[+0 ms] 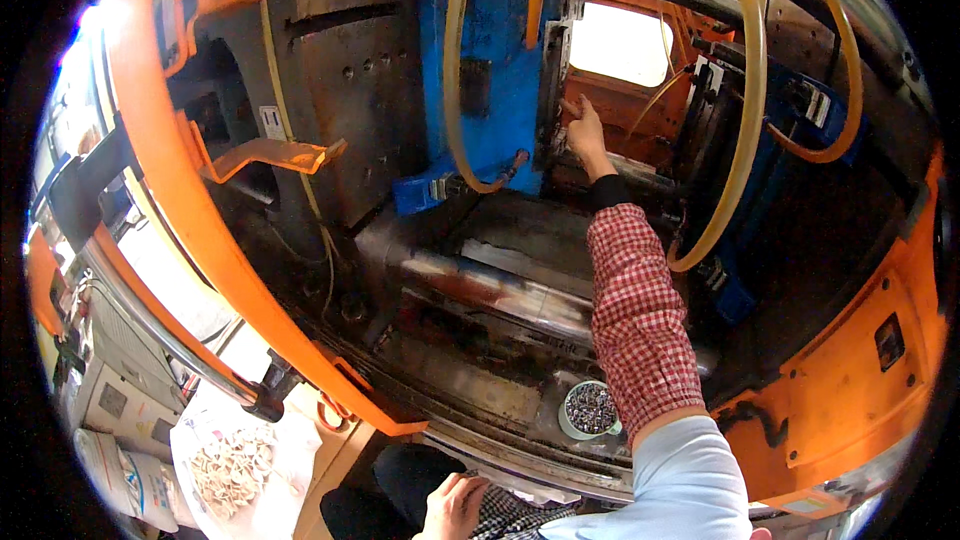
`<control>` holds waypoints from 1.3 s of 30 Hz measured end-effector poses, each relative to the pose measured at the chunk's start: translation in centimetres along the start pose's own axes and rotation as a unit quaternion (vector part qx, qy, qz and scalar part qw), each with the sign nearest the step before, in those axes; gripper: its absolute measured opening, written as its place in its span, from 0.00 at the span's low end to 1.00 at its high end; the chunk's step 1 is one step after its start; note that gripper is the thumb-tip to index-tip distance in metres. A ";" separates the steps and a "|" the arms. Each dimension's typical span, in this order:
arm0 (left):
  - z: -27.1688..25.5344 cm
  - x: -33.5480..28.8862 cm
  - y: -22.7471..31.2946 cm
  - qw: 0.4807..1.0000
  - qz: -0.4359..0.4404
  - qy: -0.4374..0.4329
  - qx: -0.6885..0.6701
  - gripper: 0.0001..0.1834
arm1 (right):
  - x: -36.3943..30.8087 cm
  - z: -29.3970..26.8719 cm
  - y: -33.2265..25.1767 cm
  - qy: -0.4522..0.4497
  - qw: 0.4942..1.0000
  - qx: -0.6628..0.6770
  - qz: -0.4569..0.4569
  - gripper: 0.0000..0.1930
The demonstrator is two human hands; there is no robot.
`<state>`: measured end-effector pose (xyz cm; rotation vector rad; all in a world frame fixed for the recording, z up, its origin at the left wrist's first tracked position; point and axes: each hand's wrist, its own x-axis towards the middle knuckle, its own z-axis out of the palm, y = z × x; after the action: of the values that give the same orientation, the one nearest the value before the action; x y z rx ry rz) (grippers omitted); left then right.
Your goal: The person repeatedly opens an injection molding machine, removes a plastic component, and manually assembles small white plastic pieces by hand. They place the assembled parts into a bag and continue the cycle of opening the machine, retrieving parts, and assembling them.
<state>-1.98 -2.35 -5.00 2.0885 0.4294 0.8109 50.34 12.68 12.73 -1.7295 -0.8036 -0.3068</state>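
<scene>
Right fingers (588,114) extended, beside blue block (512,80)

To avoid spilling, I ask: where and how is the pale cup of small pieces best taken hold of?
Probably by the left wall of the pale cup, just under its rim, coming from the left with the left hand. The cup stands upright, its open top shows many small pieces, and the checked sleeve crowds its right side.
</scene>
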 end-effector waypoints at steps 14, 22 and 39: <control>-1.0 -3.2 -2.7 0.999 -0.040 0.015 0.030 0.06 | 1.8 2.5 8.2 -0.024 0.999 0.028 0.023 0.13; -3.9 -4.4 -6.0 0.985 -0.064 0.157 0.033 0.06 | -2.2 -4.8 3.3 -0.067 0.940 0.335 -0.007 0.17; -26.0 -9.9 -28.1 0.744 -0.510 0.300 0.311 0.15 | -41.4 -5.2 -18.6 -0.161 0.900 0.118 -0.387 0.08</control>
<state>-27.34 24.04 -20.02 1.6085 2.2154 0.6385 8.99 -4.67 4.26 -1.1747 -1.6969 -0.4338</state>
